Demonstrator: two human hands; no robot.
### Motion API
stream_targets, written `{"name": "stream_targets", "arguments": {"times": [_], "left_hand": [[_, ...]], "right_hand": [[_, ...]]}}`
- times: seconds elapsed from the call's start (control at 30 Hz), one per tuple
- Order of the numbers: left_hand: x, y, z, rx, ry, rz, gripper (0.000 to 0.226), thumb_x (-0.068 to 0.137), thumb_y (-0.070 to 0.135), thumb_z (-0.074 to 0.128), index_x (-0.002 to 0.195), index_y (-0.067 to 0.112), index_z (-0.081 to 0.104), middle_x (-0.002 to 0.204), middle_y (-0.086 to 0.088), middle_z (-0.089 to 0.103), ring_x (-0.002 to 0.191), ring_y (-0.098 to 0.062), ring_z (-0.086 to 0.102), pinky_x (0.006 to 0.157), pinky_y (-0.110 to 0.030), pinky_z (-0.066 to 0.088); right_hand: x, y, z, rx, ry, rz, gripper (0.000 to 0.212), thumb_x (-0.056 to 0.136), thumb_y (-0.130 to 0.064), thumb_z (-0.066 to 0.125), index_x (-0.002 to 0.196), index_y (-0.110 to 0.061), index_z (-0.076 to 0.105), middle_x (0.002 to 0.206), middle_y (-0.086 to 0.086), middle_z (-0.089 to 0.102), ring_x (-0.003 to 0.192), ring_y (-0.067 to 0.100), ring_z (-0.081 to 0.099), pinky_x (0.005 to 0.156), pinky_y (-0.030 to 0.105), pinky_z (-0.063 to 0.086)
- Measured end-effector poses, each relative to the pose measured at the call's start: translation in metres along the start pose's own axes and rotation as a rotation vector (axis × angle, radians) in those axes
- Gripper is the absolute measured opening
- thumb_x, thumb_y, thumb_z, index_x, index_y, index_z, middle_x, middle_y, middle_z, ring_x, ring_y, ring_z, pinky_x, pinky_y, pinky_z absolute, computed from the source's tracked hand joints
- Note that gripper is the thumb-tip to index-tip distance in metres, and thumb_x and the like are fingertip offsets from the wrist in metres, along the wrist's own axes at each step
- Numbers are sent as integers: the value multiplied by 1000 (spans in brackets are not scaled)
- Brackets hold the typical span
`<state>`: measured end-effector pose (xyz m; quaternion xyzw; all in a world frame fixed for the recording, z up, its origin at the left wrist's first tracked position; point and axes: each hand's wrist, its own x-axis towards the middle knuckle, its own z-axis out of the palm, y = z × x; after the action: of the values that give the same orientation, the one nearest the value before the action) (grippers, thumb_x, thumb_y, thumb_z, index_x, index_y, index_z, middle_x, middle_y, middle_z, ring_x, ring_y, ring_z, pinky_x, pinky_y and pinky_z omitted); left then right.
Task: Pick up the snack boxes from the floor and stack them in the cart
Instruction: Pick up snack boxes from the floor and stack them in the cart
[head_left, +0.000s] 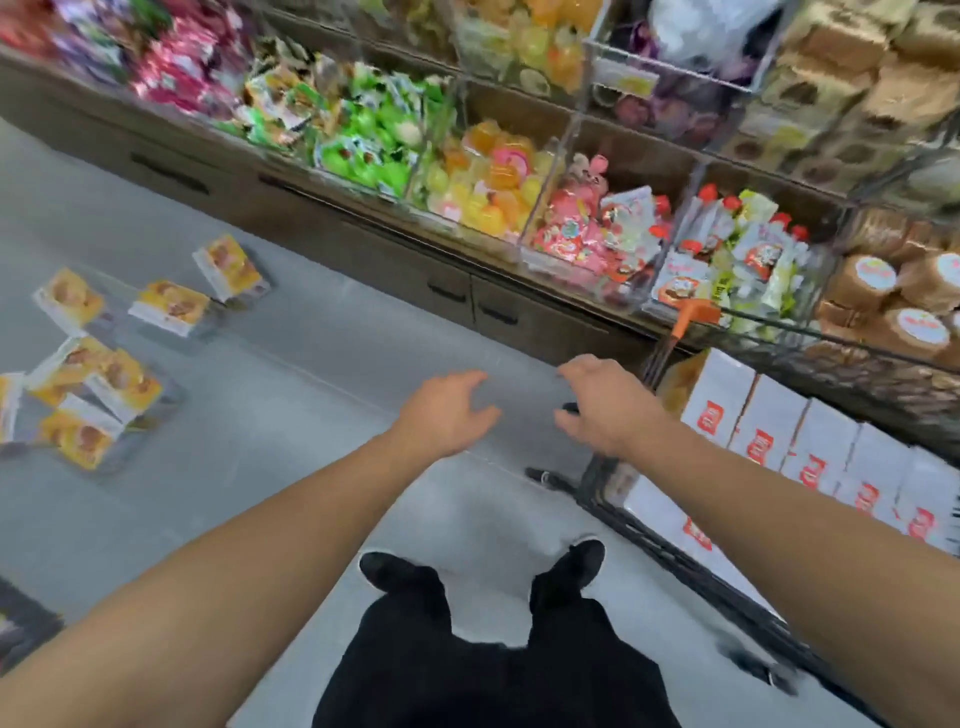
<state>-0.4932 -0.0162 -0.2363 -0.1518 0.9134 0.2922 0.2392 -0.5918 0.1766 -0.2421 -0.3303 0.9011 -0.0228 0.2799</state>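
Several yellow and white snack boxes (104, 358) lie scattered on the grey floor at the left. One box (228, 267) stands tilted nearest the shelf. The black wire cart (675, 561) is at the right, and a row of white boxes with red labels (789, 431) stands inside it. My left hand (447, 410) hangs over the floor in the middle with fingers loosely spread, holding nothing. My right hand (602, 405) is just left of the cart's corner, fingers loosely curled and empty.
A long shelf of clear bins (493, 176) with coloured sweets and pouches runs along the far side, with dark cabinet doors (457, 291) below. An orange cart handle piece (693, 314) sticks up by the shelf. My black shoes (395, 571) stand on the floor below.
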Motion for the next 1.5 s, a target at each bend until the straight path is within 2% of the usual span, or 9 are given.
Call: {"name": "stream_targets", "arguments": {"times": [0.17, 0.4, 0.63, 0.93, 1.07, 1.2, 1.5], "left_hand": [[-64, -154, -68, -107, 181, -179, 59, 91, 42, 60, 144, 20, 45, 145, -7, 50, 131, -28, 47, 108, -36, 38], [-165, -334, -124, -290, 407, -468, 60, 90, 38, 60, 144, 17, 45, 149, -3, 45, 136, -23, 42, 111, -31, 32], [-225, -464, -153, -456, 545, -736, 60, 90, 36, 60, 145, 17, 44, 150, -2, 45, 136, -22, 43, 109, -29, 31], [-242, -597, -225, -652, 683, -1018, 59, 87, 37, 63, 142, 21, 47, 141, -5, 54, 124, -26, 54, 104, -32, 38], [-249, -646, -248, -754, 739, -1081, 59, 88, 34, 63, 143, 19, 47, 141, -7, 54, 124, -27, 53, 104, -32, 41], [-253, -699, -253, -769, 714, -1094, 60, 89, 36, 62, 144, 19, 45, 146, -6, 50, 127, -26, 52, 106, -32, 40], [-247, -893, -232, -860, 650, -1058, 62, 90, 37, 58, 147, 22, 40, 151, -1, 43, 132, -22, 46, 111, -35, 36]], "right_hand": [[66, -173, -10, -138, -6, -187, 60, 87, -46, 61, 136, -14, 50, 136, 10, 51, 124, 32, 49, 101, 43, 45], [130, -392, -1, -288, -71, -501, 64, 86, -48, 56, 142, -18, 45, 140, 6, 48, 130, 29, 46, 107, 41, 41], [205, -559, 7, -440, -157, -743, 62, 91, -44, 53, 146, -18, 40, 148, 2, 41, 134, 27, 40, 108, 40, 40], [326, -731, 1, -532, -247, -953, 62, 91, -45, 54, 145, -17, 41, 146, 4, 43, 133, 29, 42, 108, 41, 39], [360, -804, 2, -554, -280, -1021, 62, 91, -44, 53, 145, -16, 42, 147, 5, 44, 133, 29, 42, 107, 43, 41], [386, -867, 19, -549, -326, -1031, 62, 90, -43, 54, 144, -15, 43, 145, 6, 46, 132, 29, 42, 107, 43, 41], [458, -1017, 142, -602, -396, -946, 61, 91, -43, 55, 144, -16, 42, 146, 6, 44, 132, 30, 41, 106, 40, 40]]}}
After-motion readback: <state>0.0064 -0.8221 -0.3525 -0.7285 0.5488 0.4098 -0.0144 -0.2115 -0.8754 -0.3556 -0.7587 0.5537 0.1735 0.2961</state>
